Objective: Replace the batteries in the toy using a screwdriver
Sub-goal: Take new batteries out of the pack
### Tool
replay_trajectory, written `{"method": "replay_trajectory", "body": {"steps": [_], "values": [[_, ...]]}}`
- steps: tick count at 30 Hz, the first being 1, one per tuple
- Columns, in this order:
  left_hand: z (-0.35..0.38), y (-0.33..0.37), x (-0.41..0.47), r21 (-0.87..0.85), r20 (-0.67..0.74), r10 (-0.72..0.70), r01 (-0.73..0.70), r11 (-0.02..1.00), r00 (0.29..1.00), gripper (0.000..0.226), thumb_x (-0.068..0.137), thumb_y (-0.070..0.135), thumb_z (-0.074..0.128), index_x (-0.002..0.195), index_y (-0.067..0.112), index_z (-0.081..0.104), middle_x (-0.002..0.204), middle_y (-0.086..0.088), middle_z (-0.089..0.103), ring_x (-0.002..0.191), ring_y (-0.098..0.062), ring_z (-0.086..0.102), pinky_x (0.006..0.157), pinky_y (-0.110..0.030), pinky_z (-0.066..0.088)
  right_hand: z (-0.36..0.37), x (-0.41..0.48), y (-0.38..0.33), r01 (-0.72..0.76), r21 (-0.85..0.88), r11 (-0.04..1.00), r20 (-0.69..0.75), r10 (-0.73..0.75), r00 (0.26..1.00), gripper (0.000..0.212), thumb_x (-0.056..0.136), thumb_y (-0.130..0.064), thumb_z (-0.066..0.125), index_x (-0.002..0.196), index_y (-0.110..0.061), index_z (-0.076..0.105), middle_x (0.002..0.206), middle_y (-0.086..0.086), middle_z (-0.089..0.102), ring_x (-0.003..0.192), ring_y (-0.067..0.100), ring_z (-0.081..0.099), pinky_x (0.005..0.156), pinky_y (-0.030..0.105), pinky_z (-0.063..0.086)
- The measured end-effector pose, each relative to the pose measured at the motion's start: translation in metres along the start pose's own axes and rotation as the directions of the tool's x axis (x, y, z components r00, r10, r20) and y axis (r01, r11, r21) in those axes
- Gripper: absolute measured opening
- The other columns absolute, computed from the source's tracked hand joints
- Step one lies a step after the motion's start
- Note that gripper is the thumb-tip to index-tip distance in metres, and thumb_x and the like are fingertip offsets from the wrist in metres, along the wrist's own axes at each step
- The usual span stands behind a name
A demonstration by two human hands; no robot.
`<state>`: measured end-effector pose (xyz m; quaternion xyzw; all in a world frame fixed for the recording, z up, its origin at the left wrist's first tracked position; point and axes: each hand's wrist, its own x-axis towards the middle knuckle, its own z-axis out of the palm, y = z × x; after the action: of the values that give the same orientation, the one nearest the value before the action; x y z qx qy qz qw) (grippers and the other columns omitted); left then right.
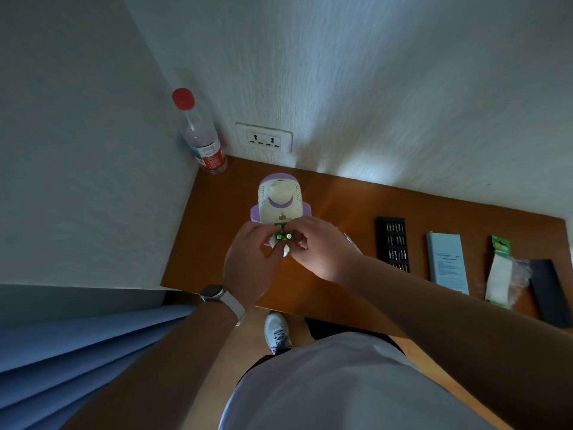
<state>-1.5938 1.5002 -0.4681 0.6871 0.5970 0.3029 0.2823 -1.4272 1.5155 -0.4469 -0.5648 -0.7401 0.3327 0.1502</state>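
A white and purple toy (280, 200) lies on its front on the brown desk (341, 206), its underside towards me. Two green batteries (284, 236) show end-on at its near end. My left hand (248, 262) and my right hand (319, 246) meet there, and the fingers of both pinch the batteries from either side. Part of the toy's near end is hidden behind my fingers. A black tray of screwdriver bits (393, 243) lies to the right. I see no screwdriver handle clearly; a thin metallic thing (349, 238) pokes out behind my right hand.
A clear bottle with a red cap (200, 135) stands in the desk's far left corner by a wall socket (264, 140). Right of the bit tray lie a pale blue box (448, 265), a green and white battery pack (499, 274) and a black sheet (548, 290). A blue curtain hangs at the left.
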Motion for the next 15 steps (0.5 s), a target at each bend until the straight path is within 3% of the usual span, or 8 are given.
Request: {"method": "replay_trajectory", "body": {"steps": [4,9,13,15], "values": [[-0.001,-0.004,0.001,0.025,0.007,0.028,-0.028,0.999,1.000,0.023,0.088,0.017,0.077,0.109,0.008,0.072,0.104,-0.004,0.063,0.089,-0.011,0.057,0.072,-0.015,0.047,0.000,-0.003,0.001,0.027,0.013,1.000,-0.030,-0.026,0.999,0.022,0.091,-0.018,0.069,0.111,-0.012,0.065,0.093,-0.012,0.051,0.072,-0.010,0.045,0.062,0.003,0.033],[-0.003,-0.008,0.001,0.057,0.002,0.082,-0.082,0.995,0.997,0.024,0.089,0.022,0.076,0.109,0.010,0.071,0.104,-0.002,0.063,0.088,-0.012,0.057,0.071,-0.023,0.052,-0.005,-0.008,0.002,0.138,-0.076,0.988,-0.110,-0.145,0.983,0.023,0.087,-0.018,0.074,0.106,-0.007,0.066,0.096,0.002,0.065,0.083,0.002,0.048,0.068,0.008,0.035],[-0.009,-0.006,0.002,0.089,0.009,0.133,-0.133,0.987,0.991,0.037,0.090,0.040,0.058,0.110,0.010,0.068,0.107,-0.004,0.063,0.092,-0.010,0.054,0.071,-0.014,0.046,-0.012,-0.011,0.004,0.163,-0.218,0.962,-0.100,-0.188,0.977,0.031,0.090,-0.037,0.055,0.107,-0.013,0.064,0.099,-0.001,0.063,0.086,0.012,0.055,0.070,0.029,0.052],[-0.012,-0.006,0.005,0.091,0.023,0.127,-0.128,0.988,0.992,0.044,0.090,0.044,0.054,0.115,0.010,0.065,0.112,-0.005,0.061,0.096,-0.012,0.056,0.069,-0.015,0.048,-0.012,-0.016,0.006,0.143,-0.273,0.951,-0.083,-0.171,0.982,0.040,0.089,-0.044,0.046,0.112,-0.016,0.062,0.106,-0.002,0.063,0.092,0.014,0.057,0.076,0.031,0.053]]}}
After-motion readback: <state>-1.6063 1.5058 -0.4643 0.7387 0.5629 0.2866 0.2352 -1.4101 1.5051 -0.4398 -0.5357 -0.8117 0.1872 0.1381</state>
